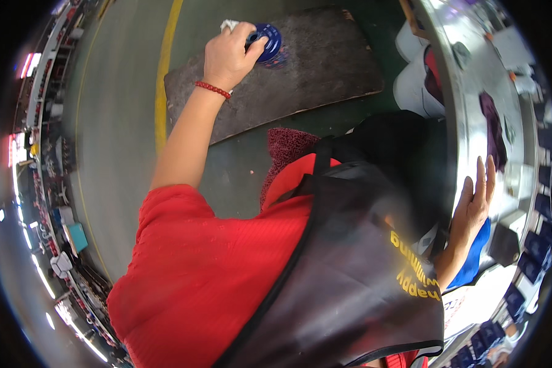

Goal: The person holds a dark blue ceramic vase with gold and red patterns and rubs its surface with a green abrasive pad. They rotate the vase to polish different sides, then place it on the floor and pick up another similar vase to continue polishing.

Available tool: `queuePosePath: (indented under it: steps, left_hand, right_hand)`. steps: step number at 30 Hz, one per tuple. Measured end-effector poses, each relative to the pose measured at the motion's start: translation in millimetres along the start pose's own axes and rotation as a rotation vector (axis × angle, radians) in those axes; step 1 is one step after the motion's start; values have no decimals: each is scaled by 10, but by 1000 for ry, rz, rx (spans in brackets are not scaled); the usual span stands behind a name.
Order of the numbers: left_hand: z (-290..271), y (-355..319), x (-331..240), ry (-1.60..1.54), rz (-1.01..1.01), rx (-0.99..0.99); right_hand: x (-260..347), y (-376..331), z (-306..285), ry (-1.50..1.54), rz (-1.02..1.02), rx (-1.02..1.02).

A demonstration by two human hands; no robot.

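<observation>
My left hand (230, 55), a red bead bracelet at its wrist, reaches out over a dark flat board (313, 80). Its fingers are closed on a round blue object (268, 44), can-like or disc-like; the exact kind is unclear. Something small and white, like crumpled tissue (229, 25), shows beside the knuckles. Small coloured specks lie on or just above the board below the blue object. Far to the right, my right hand (474, 199) is by the shiny metal table's edge (451, 110). Its fingers are apart and nothing is in them.
White buckets (414, 89) stand between the board and the metal table. A dark purple cloth (492, 129) lies on the table, and blue fabric (474, 254) is next to my right wrist. A yellow floor line (164, 73) runs left of the board. Cluttered shelving (61, 245) lines the far left.
</observation>
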State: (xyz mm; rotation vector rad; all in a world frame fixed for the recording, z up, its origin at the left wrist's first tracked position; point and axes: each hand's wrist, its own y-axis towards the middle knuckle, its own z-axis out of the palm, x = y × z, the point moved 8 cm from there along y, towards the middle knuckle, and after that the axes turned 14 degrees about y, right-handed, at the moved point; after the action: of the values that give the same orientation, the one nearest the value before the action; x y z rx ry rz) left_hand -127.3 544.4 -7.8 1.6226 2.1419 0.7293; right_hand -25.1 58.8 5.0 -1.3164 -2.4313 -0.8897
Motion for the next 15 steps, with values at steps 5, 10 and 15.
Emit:
queuePosePath:
  steps: [5, 10, 15]
  left_hand:
    - [1210, -1111, 1130, 180, -285, 324]
    - [1852, -2139, 1867, 205, -577, 530]
    - [2228, -2943, 2060, 220, -765, 680]
  right_hand:
    - [-391, 361, 477, -116, -55, 133]
    - [-709, 691, 796, -407, -202, 151]
    - [-847, 811, 791, -376, -252, 138]
